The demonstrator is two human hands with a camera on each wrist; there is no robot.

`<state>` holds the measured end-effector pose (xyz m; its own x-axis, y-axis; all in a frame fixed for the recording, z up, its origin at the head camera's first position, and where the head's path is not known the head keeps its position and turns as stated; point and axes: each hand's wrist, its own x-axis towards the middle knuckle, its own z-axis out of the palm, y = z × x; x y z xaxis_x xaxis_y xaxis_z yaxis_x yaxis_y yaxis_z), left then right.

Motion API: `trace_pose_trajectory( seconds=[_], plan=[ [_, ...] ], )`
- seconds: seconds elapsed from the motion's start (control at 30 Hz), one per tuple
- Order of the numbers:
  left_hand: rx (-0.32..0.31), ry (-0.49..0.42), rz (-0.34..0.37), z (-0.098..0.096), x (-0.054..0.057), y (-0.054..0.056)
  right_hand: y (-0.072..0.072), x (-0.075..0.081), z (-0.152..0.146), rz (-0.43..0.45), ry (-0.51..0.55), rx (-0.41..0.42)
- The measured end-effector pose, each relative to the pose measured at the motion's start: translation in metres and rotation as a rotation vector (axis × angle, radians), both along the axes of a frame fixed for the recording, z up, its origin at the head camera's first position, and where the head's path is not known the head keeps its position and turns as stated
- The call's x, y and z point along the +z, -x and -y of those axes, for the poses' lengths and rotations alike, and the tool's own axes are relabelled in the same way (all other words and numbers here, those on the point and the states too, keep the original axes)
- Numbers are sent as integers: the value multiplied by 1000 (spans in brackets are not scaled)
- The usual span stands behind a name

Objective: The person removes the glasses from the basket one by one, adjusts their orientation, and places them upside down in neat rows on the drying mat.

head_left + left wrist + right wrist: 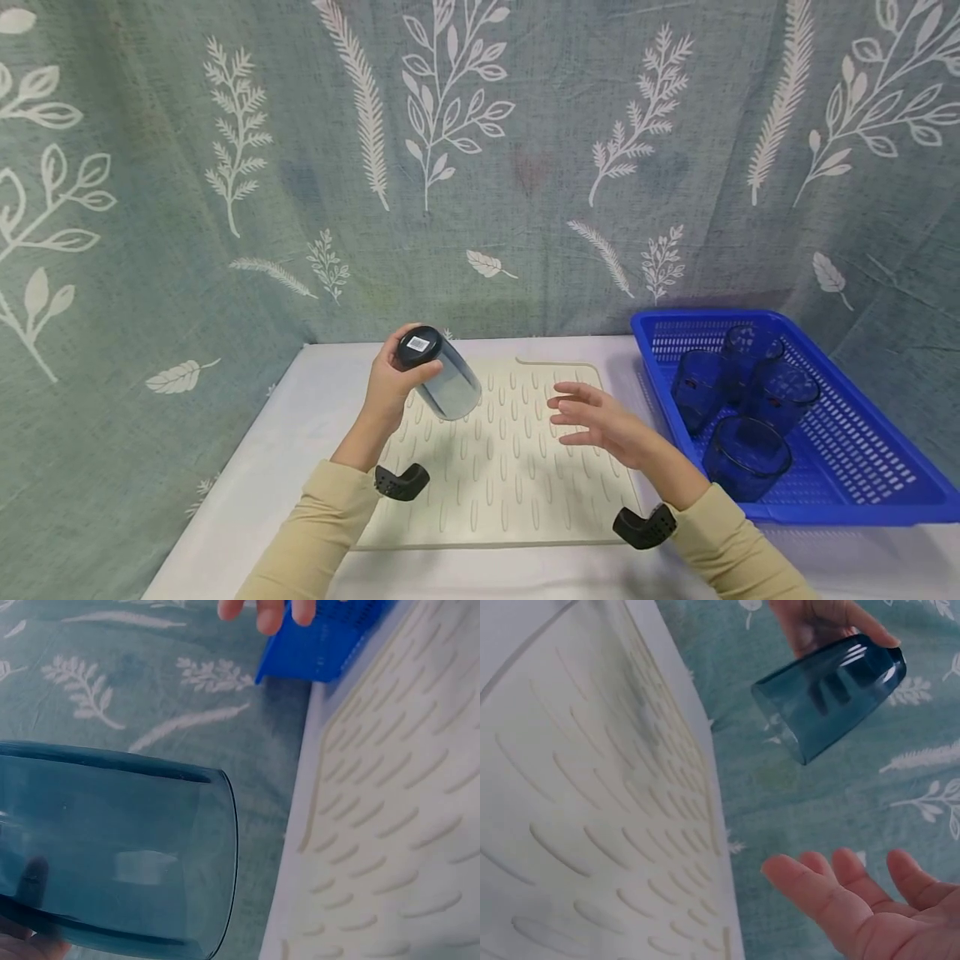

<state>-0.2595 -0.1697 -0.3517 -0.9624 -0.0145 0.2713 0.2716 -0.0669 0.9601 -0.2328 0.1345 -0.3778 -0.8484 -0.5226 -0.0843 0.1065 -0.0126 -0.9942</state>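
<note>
Hands are held well apart above the desk (247, 483). By the left hand (388, 382), left of centre in the head view, a tinted glass (456, 390) is gripped round its base end, where a white label (417, 343) can be seen. It is held tilted, base toward the upper left and mouth toward the lower right, over the far part of a ridged cream mat (517, 500). Nothing is held by the right hand (600, 421), right of centre; its fingers are loosely spread, clear of the glass. At the right of the frame, four blue glasses (746, 458) are contained in a blue basket (832, 510).

The step in hand is judged to be the handling of the glass in mid-air, mouth downward, above the mat. For it to be set down, the tilt would have to be taken out and the rim brought level with the ridges, with the grip kept firm until contact is made.
</note>
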Motion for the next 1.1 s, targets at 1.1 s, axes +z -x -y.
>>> trace_pose_trajectory(
  seconds=[1.1],
  plan=[
    [22, 248, 101, 26, 8, 14, 7, 26, -55, -272, -380, -13]
  ],
)
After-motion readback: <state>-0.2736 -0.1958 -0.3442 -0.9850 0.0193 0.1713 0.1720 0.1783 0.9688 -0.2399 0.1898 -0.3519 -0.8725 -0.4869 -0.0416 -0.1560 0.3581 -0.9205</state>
